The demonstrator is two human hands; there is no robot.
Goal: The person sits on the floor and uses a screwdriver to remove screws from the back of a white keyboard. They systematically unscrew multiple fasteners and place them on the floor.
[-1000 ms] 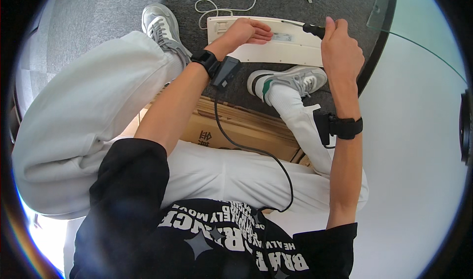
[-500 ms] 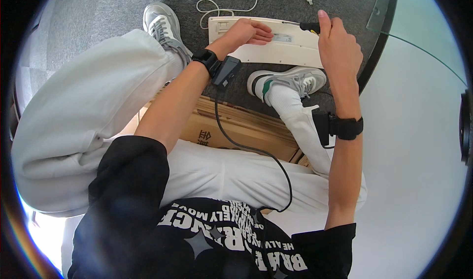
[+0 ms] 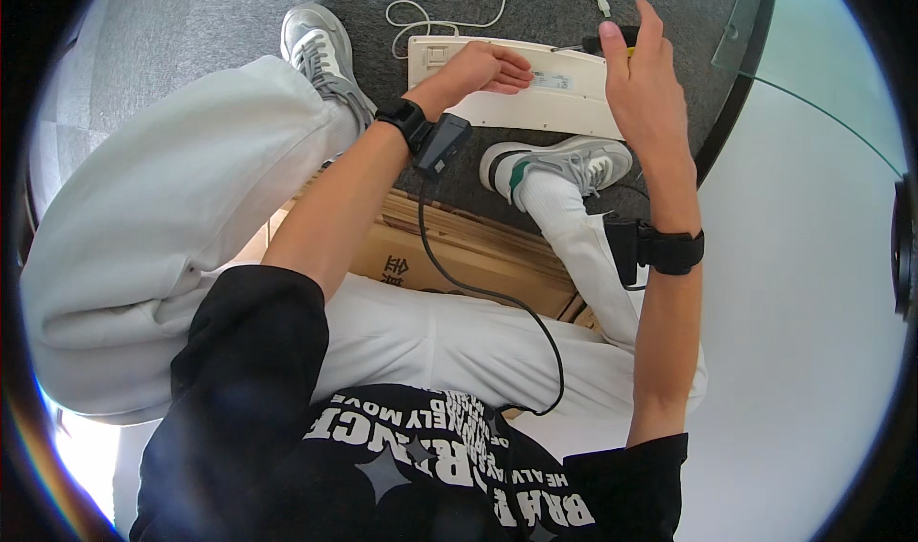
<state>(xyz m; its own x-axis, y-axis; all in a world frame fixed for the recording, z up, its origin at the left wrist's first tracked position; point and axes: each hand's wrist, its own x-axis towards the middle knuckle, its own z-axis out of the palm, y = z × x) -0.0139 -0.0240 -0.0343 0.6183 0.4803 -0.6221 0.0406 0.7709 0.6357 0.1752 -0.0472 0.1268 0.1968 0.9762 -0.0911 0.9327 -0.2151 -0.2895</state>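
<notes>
White plastic keyboard (image 3: 507,113) face-down on grey carpet (image 3: 210,25); our flat left grip (image 3: 488,67) rests there holding nothing, our right grip (image 3: 646,88) clasps a black-handled screwdriver (image 3: 628,37); we want straight, steady pressure.

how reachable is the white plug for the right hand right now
Probably yes: the white plug lies on grey carpet just past the right hand, with nothing over it, though that hand's black-handled tool may hinder.

Gray carpet flr (image 3: 206,25); brt light (image 3: 88,461) lwr L.
</notes>
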